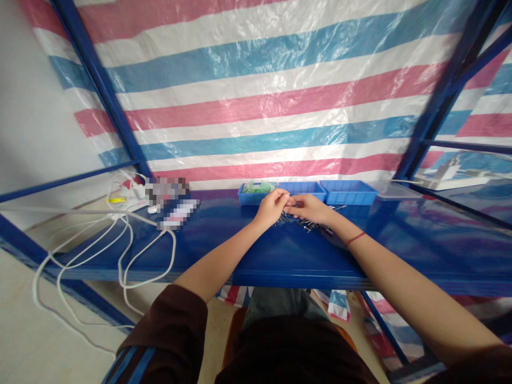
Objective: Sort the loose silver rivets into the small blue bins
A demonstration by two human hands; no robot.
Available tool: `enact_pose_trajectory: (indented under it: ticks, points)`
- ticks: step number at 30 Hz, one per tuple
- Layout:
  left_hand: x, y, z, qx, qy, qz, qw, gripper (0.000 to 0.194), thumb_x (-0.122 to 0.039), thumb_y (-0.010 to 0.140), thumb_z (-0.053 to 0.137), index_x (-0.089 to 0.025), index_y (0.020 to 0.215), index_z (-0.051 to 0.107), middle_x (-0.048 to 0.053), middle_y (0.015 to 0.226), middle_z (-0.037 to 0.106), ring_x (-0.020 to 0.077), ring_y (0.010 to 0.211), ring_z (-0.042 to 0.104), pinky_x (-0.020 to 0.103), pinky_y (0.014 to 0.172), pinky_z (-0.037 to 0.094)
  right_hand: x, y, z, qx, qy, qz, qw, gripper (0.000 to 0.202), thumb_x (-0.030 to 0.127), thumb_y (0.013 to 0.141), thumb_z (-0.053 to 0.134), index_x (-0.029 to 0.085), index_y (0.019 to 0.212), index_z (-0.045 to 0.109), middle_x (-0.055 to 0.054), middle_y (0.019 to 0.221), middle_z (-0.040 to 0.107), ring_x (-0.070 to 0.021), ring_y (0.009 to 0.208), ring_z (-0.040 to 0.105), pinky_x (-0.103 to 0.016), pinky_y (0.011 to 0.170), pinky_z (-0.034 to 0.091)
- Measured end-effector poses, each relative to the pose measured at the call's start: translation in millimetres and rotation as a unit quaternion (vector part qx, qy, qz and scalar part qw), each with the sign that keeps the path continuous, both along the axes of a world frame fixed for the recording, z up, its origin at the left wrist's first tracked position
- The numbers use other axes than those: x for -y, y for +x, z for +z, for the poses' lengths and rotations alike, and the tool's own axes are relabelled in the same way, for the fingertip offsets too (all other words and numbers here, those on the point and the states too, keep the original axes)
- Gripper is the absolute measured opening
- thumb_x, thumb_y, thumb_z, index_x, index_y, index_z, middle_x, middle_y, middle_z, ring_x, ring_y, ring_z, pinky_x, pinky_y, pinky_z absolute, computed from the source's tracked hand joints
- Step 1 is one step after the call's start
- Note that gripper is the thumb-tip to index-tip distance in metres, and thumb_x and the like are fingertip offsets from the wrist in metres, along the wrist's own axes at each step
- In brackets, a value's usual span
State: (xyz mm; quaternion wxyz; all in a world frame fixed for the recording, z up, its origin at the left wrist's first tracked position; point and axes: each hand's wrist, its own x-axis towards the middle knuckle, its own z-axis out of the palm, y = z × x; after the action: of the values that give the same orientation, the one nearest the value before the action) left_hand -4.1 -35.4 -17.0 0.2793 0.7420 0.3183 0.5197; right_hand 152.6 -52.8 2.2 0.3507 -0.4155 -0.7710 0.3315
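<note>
My left hand (272,207) and my right hand (307,207) meet fingertip to fingertip above the blue tabletop (280,256). Both are closed in a pinch, but whatever lies between the fingers is too small to make out. Thin dark metal pieces (314,226) are heaped on the table under and beside my hands, partly hidden by them. Just behind my hands stands a blue bin (250,198) with green and clear material in it. A second blue bin (302,188) is partly covered by my right hand, and a third blue bin (350,193) sits to its right.
White cables (128,256) loop over the table's left end and hang past its front edge. A blurred-out item (176,205) lies beside them. A clear plastic lid (396,191) and a white power strip (452,178) are at the right. Blue metal posts (436,101) frame the table.
</note>
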Motion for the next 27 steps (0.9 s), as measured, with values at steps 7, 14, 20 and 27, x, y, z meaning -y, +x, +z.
enact_pose_trajectory:
  ticks: [7, 14, 20, 27]
  points:
    - [-1.4, 2.1, 1.7, 0.089, -0.031, 0.014, 0.995, 0.016, -0.030, 0.086, 0.050, -0.015, 0.089, 0.055, 0.005, 0.086, 0.063, 0.0147, 0.082, 0.062, 0.028, 0.078, 0.051, -2.6, 1.5, 1.6, -0.047, -0.007, -0.044, 0.998, 0.032, 0.046, 0.069, 0.064, 0.014, 0.075, 0.064, -0.002, 0.060, 0.060, -0.0092, 0.049, 0.049, -0.022, 0.046, 0.038]
    - [1.2, 3.7, 5.4, 0.104, -0.106, 0.010, 0.989, 0.011, -0.026, 0.087, 0.048, -0.015, 0.088, 0.052, 0.002, 0.079, 0.059, 0.0111, 0.074, 0.061, 0.023, 0.068, 0.051, -1.1, 1.2, 4.9, -0.068, -0.014, -0.050, 0.996, 0.019, 0.033, 0.069, 0.062, 0.015, 0.075, 0.062, -0.001, 0.065, 0.060, -0.0095, 0.053, 0.052, -0.022, 0.046, 0.040]
    - [5.8, 2.4, 4.9, -0.006, -0.106, 0.075, 0.992, 0.016, -0.028, 0.089, 0.042, -0.016, 0.089, 0.053, 0.002, 0.079, 0.061, 0.0099, 0.067, 0.058, 0.024, 0.068, 0.047, 4.9, 1.5, 14.5, -0.122, 0.014, -0.116, 0.986, 0.012, 0.027, 0.072, 0.053, 0.017, 0.066, 0.053, 0.002, 0.052, 0.052, -0.0090, 0.048, 0.048, -0.022, 0.048, 0.039]
    - [10.1, 1.4, 4.1, -0.114, 0.023, 0.049, 0.992, 0.020, -0.031, 0.085, 0.048, -0.016, 0.089, 0.062, 0.004, 0.087, 0.065, 0.0146, 0.081, 0.058, 0.027, 0.078, 0.045, 8.8, 3.4, 18.2, -0.077, 0.076, -0.137, 0.985, 0.015, 0.027, 0.070, 0.053, 0.018, 0.058, 0.048, 0.005, 0.045, 0.045, -0.0083, 0.044, 0.042, -0.024, 0.048, 0.033]
